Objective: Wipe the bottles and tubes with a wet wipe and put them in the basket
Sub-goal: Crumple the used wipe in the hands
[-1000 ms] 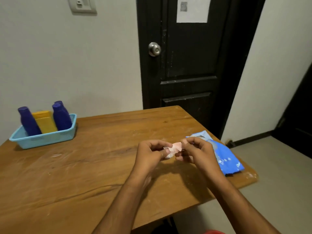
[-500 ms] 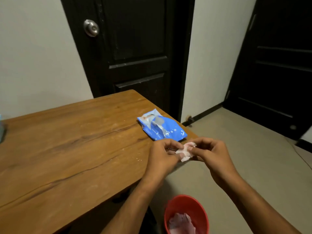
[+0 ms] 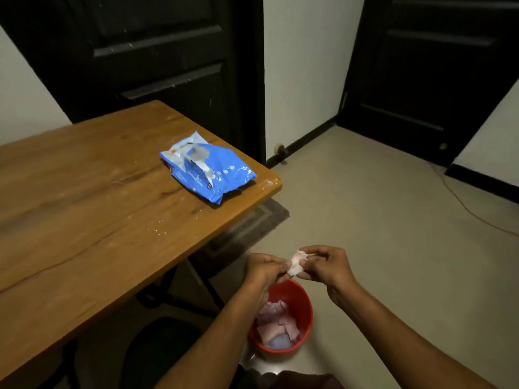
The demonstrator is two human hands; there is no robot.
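At centre left of the frame the blue wipe pack point(image 3: 207, 171) lies on the wooden table point(image 3: 84, 209). Lower centre, the left hand point(image 3: 262, 269) and right hand point(image 3: 327, 265) each pinch an end of the crumpled wet wipe point(image 3: 296, 262). It hangs directly above the red bin point(image 3: 304, 300), so release would likely drop it in. No basket or bottles show.

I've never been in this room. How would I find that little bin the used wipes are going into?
Start at the wooden table and go to the corner where the blue wipes pack lies. On the floor just off that edge, under the person's two hands, stands a small round red bucket. It is the only red thing there, with crumpled pinkish wipes inside.
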